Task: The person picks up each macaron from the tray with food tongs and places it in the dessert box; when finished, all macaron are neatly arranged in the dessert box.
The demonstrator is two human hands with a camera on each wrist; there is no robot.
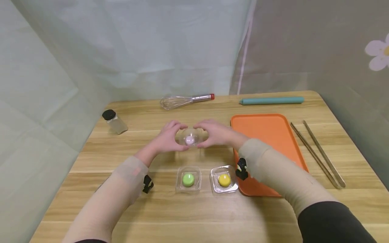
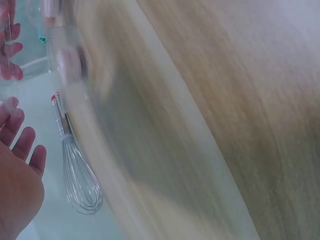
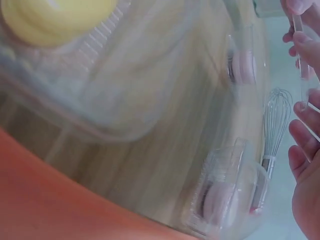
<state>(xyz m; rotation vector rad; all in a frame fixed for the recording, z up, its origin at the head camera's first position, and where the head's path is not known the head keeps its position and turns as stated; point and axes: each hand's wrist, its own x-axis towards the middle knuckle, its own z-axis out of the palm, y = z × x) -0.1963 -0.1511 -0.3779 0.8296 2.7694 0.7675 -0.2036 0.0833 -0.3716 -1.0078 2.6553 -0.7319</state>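
Between my hands, at the middle of the head view, a clear plastic lid (image 1: pixel 192 132) is held up above the table. My left hand (image 1: pixel 167 137) pinches one side, thumb and fingertips on its rim. The opposite side is gripped by my right hand (image 1: pixel 216 134). The lid's thin edge (image 3: pixel 303 65) shows between fingertips in the right wrist view. A pale pink macaron (image 1: pixel 189 140) shows through or just below the lid. The right wrist view has two pink macarons in clear boxes, the nearer macaron (image 3: pixel 220 202) and the farther one (image 3: pixel 244 67).
Nearer me sit a green macaron (image 1: pixel 188 180) and a yellow macaron (image 1: pixel 224 180) in clear boxes. An orange tray (image 1: pixel 261 125) and metal tongs (image 1: pixel 319 148) lie right. Behind are a whisk (image 1: pixel 179 101) and teal stick (image 1: pixel 273 100); a black-capped jar (image 1: pixel 117 125) is left.
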